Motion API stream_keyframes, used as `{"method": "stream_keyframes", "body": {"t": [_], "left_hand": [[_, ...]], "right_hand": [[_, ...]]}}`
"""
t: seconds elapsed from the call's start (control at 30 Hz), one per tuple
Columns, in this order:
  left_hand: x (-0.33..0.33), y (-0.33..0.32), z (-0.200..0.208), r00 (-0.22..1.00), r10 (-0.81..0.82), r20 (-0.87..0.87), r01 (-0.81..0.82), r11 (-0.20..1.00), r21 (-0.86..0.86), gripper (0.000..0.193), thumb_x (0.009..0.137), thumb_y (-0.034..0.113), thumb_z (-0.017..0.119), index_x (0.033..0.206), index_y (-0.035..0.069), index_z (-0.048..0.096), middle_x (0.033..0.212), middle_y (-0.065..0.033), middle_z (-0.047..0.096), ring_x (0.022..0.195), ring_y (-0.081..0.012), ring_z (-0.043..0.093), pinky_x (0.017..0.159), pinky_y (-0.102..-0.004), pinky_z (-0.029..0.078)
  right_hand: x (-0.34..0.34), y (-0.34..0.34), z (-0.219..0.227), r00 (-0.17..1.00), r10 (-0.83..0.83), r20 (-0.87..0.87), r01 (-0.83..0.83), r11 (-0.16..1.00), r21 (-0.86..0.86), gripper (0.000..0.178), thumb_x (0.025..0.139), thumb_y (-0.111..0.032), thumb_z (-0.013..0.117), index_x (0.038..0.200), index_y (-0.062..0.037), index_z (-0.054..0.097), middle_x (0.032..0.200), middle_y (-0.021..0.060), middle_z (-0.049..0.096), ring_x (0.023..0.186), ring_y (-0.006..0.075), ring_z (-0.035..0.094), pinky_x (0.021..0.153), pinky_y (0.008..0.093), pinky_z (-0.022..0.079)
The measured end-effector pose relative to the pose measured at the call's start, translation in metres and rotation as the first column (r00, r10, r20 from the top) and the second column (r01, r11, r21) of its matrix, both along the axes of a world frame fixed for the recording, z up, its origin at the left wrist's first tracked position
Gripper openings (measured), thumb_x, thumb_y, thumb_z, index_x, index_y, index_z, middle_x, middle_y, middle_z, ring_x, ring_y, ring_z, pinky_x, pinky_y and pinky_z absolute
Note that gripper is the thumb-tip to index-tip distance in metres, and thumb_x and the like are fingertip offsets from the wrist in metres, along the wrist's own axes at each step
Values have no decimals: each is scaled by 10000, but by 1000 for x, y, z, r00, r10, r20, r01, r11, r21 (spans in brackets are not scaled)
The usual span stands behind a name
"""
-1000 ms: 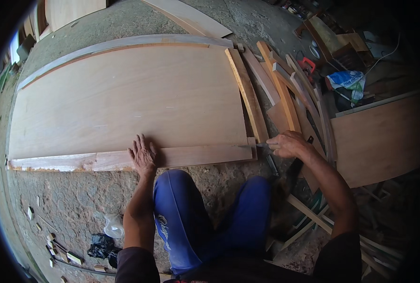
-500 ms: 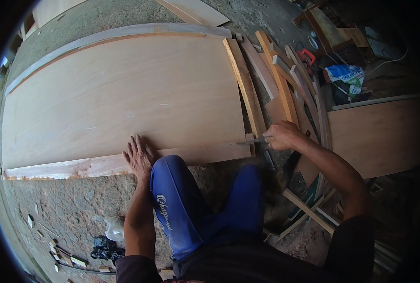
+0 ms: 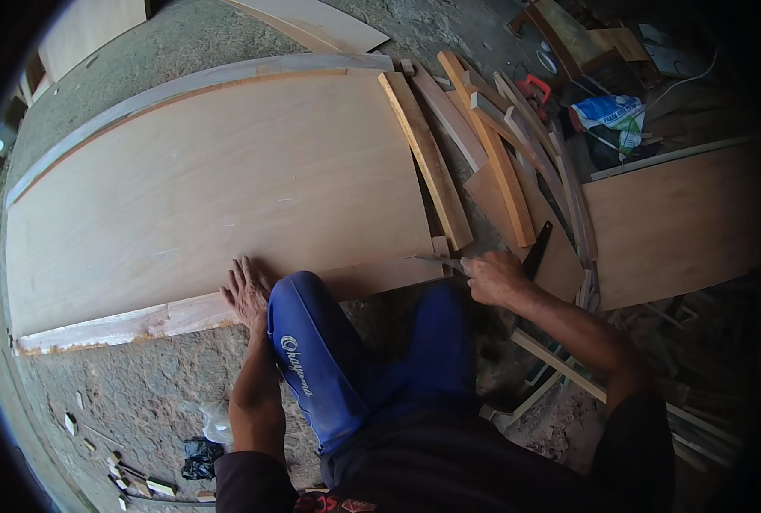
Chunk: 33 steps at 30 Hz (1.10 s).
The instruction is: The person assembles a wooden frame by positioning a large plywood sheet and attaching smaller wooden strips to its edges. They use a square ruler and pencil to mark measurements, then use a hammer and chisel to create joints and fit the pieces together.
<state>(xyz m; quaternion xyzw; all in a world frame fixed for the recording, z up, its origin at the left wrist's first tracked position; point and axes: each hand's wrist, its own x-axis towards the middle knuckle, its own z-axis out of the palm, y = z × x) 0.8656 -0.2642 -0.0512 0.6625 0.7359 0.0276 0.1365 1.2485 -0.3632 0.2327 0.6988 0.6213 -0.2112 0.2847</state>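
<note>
A large thin plywood sheet (image 3: 218,171) lies flat before me. A pale wooden plank (image 3: 162,318) runs along its near edge. My left hand (image 3: 247,292) rests palm down where sheet and plank meet, its fingers stretched out, holding nothing. At the sheet's near right corner, my right hand (image 3: 493,277) is closed around a narrow metal-bladed hand tool (image 3: 438,259). Its blade points left and lies over the plank's right end; whether it is a chisel, a knife or a saw I cannot make out. My left knee (image 3: 299,295) is against the plank, beside my left hand.
A loose wooden batten (image 3: 426,158) lies along the sheet's right edge. Beyond it are several more battens (image 3: 496,158), a black handsaw (image 3: 538,250) and a red-handled tool (image 3: 534,87). Another plywood panel (image 3: 675,227) is at the right. Wood offcuts (image 3: 153,486) and a black plastic bag (image 3: 201,459) lie lower left.
My right hand has shifted slightly left and down with the tool, whose blade now slants differently. My left hand stays on the sheet. The whole view has turned a little.
</note>
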Motion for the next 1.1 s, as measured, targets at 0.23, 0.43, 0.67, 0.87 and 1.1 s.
{"method": "stream_keyframes", "body": {"t": [0.23, 0.43, 0.67, 0.87, 1.1], "left_hand": [[9, -2, -3, 1000, -10, -14, 10, 1000, 0, 552, 1032, 377, 420, 1556, 207, 382, 1633, -49, 338, 1500, -247, 305, 1236, -513, 125], [4, -4, -10, 999, -12, -35, 12, 1000, 1, 552, 1029, 380, 425, 1551, 203, 390, 1628, -51, 349, 1495, -249, 315, 1232, -522, 128], [-2, -5, -15, 999, -3, 43, 4, 1000, -28, 591, 1005, 398, 488, 1552, 199, 389, 1613, -54, 377, 1488, -248, 330, 1224, -526, 150], [63, 53, 65, 424, -169, 890, 187, 978, 97, 656, 905, 211, 712, 1491, 70, 452, 1502, -209, 486, 1418, -304, 439, 1153, -427, 375], [311, -9, 141, -62, -344, 937, 805, 538, 250, 759, 857, 250, 801, 1496, 87, 424, 1454, -148, 548, 1371, -306, 490, 1153, -420, 377]], "right_hand": [[18, -24, -11, 997, 68, -41, -66, 997, 44, 302, 802, -103, 620, 1088, -27, 685, 885, 226, 724, 874, 389, 728, 773, 488, 586], [18, -12, -15, 999, 16, -39, -12, 996, 85, 222, 820, -139, 647, 990, -24, 731, 871, 221, 727, 870, 395, 730, 782, 494, 585], [40, 44, -16, 990, -53, -127, 73, 984, 161, 285, 944, -315, 589, 1036, -104, 756, 948, 153, 731, 976, 375, 700, 848, 512, 548], [41, 84, -37, 965, 13, -264, 125, 858, 498, 487, 977, -469, 544, 1311, -130, 652, 1249, 123, 680, 1170, 326, 628, 995, 452, 473], [45, 72, -57, 900, -14, -436, 303, 739, 602, 558, 1005, -514, 469, 1421, -152, 557, 1421, 111, 555, 1360, 290, 480, 1161, 606, 244]]}}
